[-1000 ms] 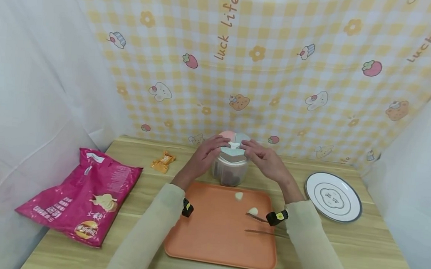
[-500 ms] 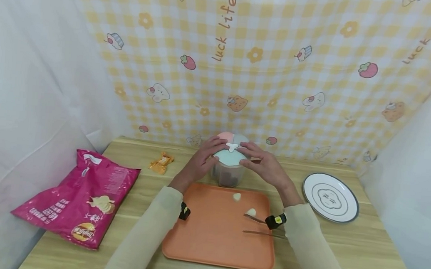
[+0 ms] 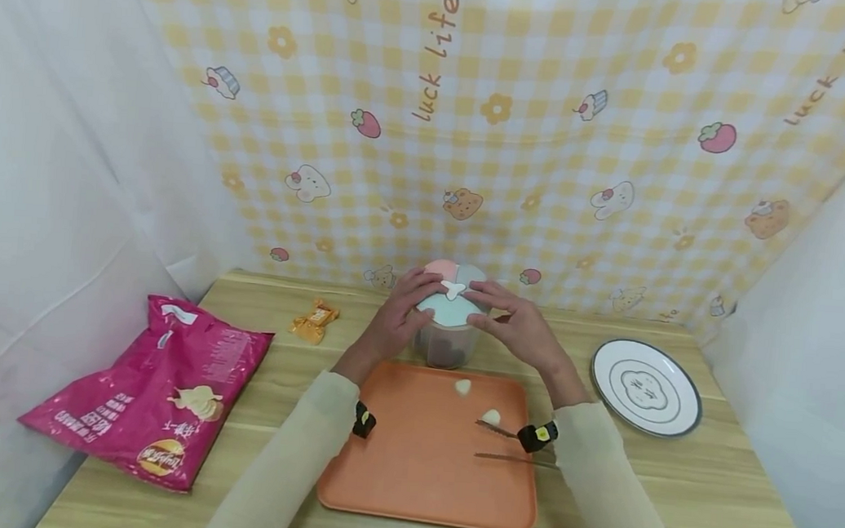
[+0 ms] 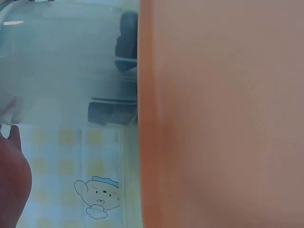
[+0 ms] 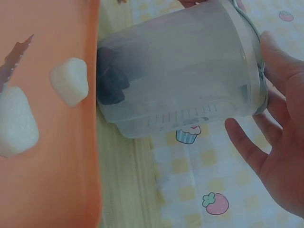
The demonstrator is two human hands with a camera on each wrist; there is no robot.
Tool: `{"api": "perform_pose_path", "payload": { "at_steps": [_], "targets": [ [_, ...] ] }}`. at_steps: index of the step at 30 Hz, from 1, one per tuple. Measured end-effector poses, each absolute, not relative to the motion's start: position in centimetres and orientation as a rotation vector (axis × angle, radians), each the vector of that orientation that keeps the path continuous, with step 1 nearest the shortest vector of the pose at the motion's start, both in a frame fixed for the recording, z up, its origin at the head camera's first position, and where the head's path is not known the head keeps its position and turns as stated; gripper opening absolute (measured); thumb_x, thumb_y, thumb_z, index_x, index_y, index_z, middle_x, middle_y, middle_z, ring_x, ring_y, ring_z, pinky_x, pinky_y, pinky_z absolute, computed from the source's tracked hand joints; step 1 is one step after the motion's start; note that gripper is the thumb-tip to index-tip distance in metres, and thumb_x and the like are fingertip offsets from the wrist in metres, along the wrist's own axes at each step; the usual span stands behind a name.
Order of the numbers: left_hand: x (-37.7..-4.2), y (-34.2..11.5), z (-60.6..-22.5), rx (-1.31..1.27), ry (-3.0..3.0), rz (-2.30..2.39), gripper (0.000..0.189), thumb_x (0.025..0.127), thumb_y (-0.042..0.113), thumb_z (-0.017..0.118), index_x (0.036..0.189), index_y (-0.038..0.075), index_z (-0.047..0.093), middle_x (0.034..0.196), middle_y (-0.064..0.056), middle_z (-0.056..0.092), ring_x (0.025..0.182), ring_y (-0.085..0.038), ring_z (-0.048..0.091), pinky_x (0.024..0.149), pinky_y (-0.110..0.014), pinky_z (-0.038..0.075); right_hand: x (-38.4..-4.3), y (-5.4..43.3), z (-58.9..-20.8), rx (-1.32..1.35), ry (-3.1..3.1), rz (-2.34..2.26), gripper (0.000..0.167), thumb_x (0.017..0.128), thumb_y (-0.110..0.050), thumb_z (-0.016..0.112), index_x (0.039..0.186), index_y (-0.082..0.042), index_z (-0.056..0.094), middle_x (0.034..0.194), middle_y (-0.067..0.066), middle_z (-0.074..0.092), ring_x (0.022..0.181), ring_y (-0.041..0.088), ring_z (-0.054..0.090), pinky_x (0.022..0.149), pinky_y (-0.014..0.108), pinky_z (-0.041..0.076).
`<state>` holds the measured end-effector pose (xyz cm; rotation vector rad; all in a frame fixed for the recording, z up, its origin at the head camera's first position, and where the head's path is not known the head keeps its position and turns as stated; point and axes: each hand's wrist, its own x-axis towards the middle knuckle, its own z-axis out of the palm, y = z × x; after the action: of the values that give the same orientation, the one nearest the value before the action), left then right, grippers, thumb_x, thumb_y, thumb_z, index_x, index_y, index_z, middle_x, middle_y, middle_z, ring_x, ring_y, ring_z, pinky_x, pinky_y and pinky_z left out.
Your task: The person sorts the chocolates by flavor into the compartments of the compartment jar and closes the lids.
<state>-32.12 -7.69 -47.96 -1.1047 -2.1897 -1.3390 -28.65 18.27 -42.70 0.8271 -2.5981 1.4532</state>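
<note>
A clear lidded canister (image 3: 447, 349) stands upright at the tray's far edge, with dark pieces in its bottom. Its round lid (image 3: 448, 312) has pink, grey and mint sections and a white centre knob; the mint front section lies flat. My left hand (image 3: 394, 313) rests on the lid's left side, fingertips near the knob and thumb at the front edge. From the other side my right hand (image 3: 519, 330) presses on the lid, fingers mostly straight. In the right wrist view one right finger sticks out beside the canister wall (image 5: 175, 71).
An orange tray (image 3: 423, 468) holds two white lumps (image 3: 491, 417) and two brown saw-edged prongs (image 3: 502, 430), partly under my right wrist. Left are a magenta chip bag (image 3: 164, 385) and orange-wrapped sweets (image 3: 314, 322). A white plate (image 3: 647, 388) lies right; a checked curtain hangs behind.
The mint front section of the lid, tilted up one second ago, has come down flat under my hands. Both thumbs have moved to its front edge. Since half a second ago little differs.
</note>
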Motion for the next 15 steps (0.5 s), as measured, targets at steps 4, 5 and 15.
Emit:
{"api": "perform_pose_path", "payload": {
  "at_steps": [4,5,15],
  "targets": [
    [-31.6,-7.4,-48.1,-1.004,-2.264,-1.305,0.043,0.105,0.042,0.053,0.136,0.012,0.06,0.161,-0.015,0.03,0.151,-0.035,0.019,0.114,-0.063,0.025,-28.2,17.6,-43.0,0.831,-2.584,1.25,0.045,0.097,-0.028,0.074,0.141,-0.017,0.066,0.152,0.002,0.053,0.151,0.03,0.03,0.099,0.054,0.049],
    [-31.4,-7.3,-48.1,-0.989,-2.265,-1.308,0.044,0.106,0.042,0.053,0.136,0.012,0.059,0.162,-0.017,0.026,0.151,-0.035,0.019,0.113,-0.063,0.027,-28.1,17.4,-43.0,0.839,-2.575,1.201,0.045,0.097,-0.027,0.073,0.141,-0.016,0.066,0.151,0.005,0.054,0.15,0.032,0.031,0.098,0.054,0.049],
    [-31.3,-7.3,-47.3,-0.869,-2.054,-1.271,0.02,0.104,0.004,0.058,0.114,0.003,0.074,0.139,-0.022,0.051,0.126,-0.04,0.045,0.1,-0.052,0.041,-28.4,17.2,-42.6,0.842,-2.365,1.112,0.019,0.101,0.001,0.063,0.111,-0.002,0.079,0.116,0.012,0.075,0.091,0.031,0.07,0.085,0.045,0.054]
  ]
}}
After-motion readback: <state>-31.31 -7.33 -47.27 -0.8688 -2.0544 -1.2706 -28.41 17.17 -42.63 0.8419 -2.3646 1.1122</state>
